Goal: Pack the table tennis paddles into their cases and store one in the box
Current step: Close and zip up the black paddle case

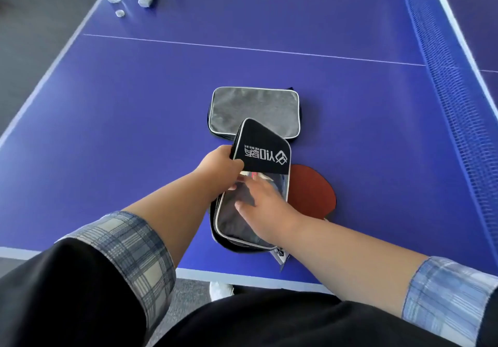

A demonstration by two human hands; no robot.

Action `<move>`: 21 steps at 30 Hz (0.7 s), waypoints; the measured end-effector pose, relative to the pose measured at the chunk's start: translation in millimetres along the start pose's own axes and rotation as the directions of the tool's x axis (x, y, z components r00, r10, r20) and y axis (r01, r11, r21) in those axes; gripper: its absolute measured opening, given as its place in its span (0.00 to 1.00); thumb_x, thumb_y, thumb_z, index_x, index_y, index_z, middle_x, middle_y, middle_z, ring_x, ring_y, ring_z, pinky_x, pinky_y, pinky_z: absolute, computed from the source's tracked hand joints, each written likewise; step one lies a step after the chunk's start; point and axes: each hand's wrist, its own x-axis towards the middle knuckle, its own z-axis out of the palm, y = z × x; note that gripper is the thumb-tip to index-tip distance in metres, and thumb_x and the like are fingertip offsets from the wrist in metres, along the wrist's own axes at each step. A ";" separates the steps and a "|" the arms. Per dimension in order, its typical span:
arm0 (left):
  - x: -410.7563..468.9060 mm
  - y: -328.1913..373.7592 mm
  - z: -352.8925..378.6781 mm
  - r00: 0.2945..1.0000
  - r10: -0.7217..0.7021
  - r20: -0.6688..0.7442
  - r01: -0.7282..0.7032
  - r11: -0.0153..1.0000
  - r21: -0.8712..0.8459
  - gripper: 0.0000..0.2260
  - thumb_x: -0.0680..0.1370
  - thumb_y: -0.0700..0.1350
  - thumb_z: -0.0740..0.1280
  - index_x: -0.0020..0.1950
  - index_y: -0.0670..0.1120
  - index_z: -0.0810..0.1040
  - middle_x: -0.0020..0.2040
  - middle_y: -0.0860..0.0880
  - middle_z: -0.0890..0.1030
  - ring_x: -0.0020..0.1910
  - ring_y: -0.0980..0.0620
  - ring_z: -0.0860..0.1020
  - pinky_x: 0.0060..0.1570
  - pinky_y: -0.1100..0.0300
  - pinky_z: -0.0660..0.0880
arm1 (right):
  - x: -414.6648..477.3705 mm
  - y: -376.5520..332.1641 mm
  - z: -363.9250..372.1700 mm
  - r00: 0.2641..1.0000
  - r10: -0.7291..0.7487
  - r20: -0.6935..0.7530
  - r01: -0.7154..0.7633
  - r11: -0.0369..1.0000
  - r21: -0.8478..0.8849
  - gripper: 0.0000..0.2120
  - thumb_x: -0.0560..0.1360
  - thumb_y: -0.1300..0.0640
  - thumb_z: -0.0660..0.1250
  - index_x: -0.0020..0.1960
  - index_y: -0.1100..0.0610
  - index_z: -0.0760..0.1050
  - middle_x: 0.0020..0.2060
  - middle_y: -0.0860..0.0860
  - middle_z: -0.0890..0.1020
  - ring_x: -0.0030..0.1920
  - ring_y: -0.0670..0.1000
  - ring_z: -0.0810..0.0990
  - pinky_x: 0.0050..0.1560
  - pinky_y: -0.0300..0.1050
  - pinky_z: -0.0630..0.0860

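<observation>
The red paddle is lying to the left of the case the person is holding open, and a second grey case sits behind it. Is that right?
Not quite. In the head view the red paddle lies to the right of the open case, partly tucked beneath it. The rest holds: the left hand lifts the flap, and the second grey case sits behind.

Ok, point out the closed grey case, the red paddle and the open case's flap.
Grey case (254, 110): head view, middle of its grey top.
Red paddle (312, 193): head view, middle of the red rubber.
Flap (265, 148): head view, black printed face.
</observation>
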 end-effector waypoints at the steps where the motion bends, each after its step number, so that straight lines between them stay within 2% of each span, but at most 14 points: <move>1: 4.1 -6.3 -1.9 1.000 0.004 -0.011 -0.003 0.999 0.044 0.12 0.72 0.42 0.59 0.50 0.51 0.79 0.41 0.47 0.83 0.35 0.47 0.82 0.34 0.56 0.82 | 3.3 2.2 5.9 0.999 0.034 0.019 -0.033 0.998 -0.055 0.29 0.81 0.50 0.61 0.79 0.47 0.56 0.81 0.53 0.54 0.80 0.54 0.48 0.78 0.53 0.51; 4: 16.4 -27.0 -4.8 0.999 0.014 -0.040 -0.008 0.990 0.141 0.11 0.72 0.42 0.59 0.51 0.51 0.78 0.39 0.49 0.81 0.35 0.46 0.79 0.32 0.57 0.75 | 10.9 6.3 21.3 0.993 0.110 0.051 -0.098 0.974 -0.204 0.31 0.81 0.46 0.58 0.80 0.49 0.53 0.81 0.51 0.49 0.80 0.54 0.45 0.78 0.57 0.50; 6: 23.8 -40.2 -5.0 0.999 -0.002 -0.048 0.010 0.984 0.176 0.13 0.73 0.42 0.61 0.55 0.51 0.77 0.44 0.49 0.81 0.37 0.47 0.79 0.31 0.59 0.72 | 15.0 9.1 29.5 0.987 0.147 0.061 -0.125 0.955 -0.270 0.30 0.81 0.45 0.57 0.80 0.48 0.53 0.81 0.49 0.49 0.80 0.54 0.44 0.78 0.61 0.49; 8: 29.7 -51.0 -3.1 0.998 -0.040 -0.058 0.050 0.980 0.191 0.18 0.74 0.43 0.62 0.63 0.51 0.76 0.55 0.47 0.79 0.43 0.44 0.80 0.38 0.55 0.77 | 18.0 12.4 35.0 0.983 0.168 0.079 -0.136 0.942 -0.307 0.29 0.81 0.46 0.56 0.80 0.48 0.53 0.81 0.48 0.49 0.80 0.54 0.43 0.77 0.64 0.48; 10: 32.7 -58.9 0.0 0.994 -0.093 -0.063 0.105 0.964 0.245 0.23 0.75 0.45 0.63 0.71 0.52 0.70 0.64 0.44 0.72 0.52 0.40 0.79 0.50 0.47 0.79 | 19.9 15.5 37.4 0.981 0.176 0.078 -0.145 0.942 -0.302 0.28 0.82 0.47 0.56 0.80 0.49 0.55 0.81 0.49 0.51 0.80 0.54 0.44 0.77 0.64 0.48; 11: 33.1 -62.2 2.1 0.992 -0.116 -0.057 0.127 0.959 0.255 0.25 0.76 0.45 0.63 0.74 0.52 0.67 0.66 0.44 0.71 0.54 0.40 0.78 0.53 0.46 0.78 | 20.1 16.4 37.6 0.982 0.176 0.068 -0.151 0.948 -0.281 0.28 0.82 0.47 0.57 0.80 0.49 0.56 0.81 0.50 0.52 0.80 0.54 0.45 0.77 0.63 0.49; 13: 32.6 -66.4 5.7 0.989 -0.149 -0.024 0.150 0.964 0.219 0.27 0.77 0.45 0.61 0.77 0.51 0.62 0.66 0.43 0.73 0.53 0.41 0.78 0.51 0.49 0.77 | 20.0 18.1 33.9 0.986 0.168 0.008 -0.163 0.966 -0.200 0.27 0.81 0.48 0.59 0.78 0.51 0.61 0.80 0.51 0.57 0.80 0.54 0.51 0.78 0.58 0.53; 16: 31.3 -70.1 8.6 0.985 -0.174 0.006 0.169 0.966 0.197 0.28 0.78 0.44 0.59 0.78 0.51 0.58 0.62 0.44 0.78 0.53 0.41 0.78 0.49 0.50 0.76 | 22.6 22.2 15.7 0.961 0.195 -0.198 -0.210 0.976 -0.058 0.23 0.79 0.50 0.63 0.73 0.52 0.70 0.76 0.51 0.66 0.76 0.53 0.62 0.75 0.50 0.60; 19: 33.5 -71.5 7.5 0.986 -0.168 0.010 0.162 0.963 0.215 0.27 0.78 0.44 0.58 0.78 0.51 0.59 0.63 0.45 0.78 0.54 0.41 0.79 0.51 0.50 0.77 | 32.3 35.1 -8.6 0.883 0.315 -0.348 -0.321 0.946 0.041 0.25 0.76 0.51 0.66 0.73 0.54 0.71 0.71 0.52 0.72 0.72 0.54 0.68 0.73 0.49 0.64; 21: 35.3 -70.7 6.4 0.988 -0.155 0.022 0.147 0.967 0.207 0.25 0.78 0.44 0.59 0.76 0.51 0.63 0.60 0.47 0.79 0.52 0.43 0.79 0.47 0.52 0.76 | 38.0 46.7 -19.0 0.841 0.436 -0.320 -0.382 0.898 0.218 0.24 0.74 0.53 0.67 0.70 0.50 0.72 0.63 0.48 0.78 0.65 0.54 0.76 0.63 0.48 0.73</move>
